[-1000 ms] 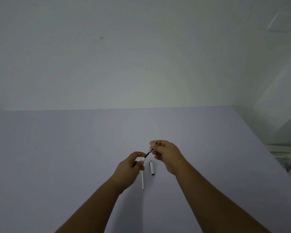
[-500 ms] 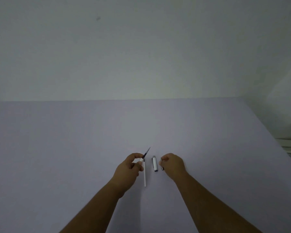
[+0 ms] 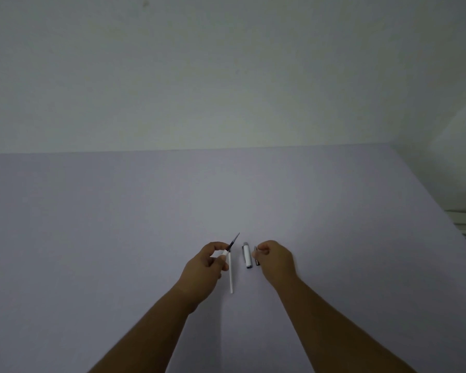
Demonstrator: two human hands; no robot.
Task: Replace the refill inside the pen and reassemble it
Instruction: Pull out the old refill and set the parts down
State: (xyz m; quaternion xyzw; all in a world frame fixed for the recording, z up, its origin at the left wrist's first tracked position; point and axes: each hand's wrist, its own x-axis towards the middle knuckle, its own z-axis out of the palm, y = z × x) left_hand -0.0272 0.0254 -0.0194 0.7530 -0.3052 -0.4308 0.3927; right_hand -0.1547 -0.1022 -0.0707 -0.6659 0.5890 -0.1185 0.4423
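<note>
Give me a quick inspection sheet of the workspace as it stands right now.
Surface: pale lilac table, bare apart from pen parts.
Job's things: dark-tipped refill; white barrel; white cap lying on table; small dark piece.
Clutter: nothing seen.
Hands: left hand pinches refill; right hand on small dark piece.
Cables: nothing seen.
Surroundings: plain wall; unclear items at right edge.

Light: dim and even, cool grey-violet over my table [image 3: 92,238].
Shadows: soft, faint, under my arms.
Glare: a weak pale patch on the wall [image 3: 226,90].
Sharpness: soft and grainy; small parts blurred.
Edges: corners dark, lines slightly bent.
</note>
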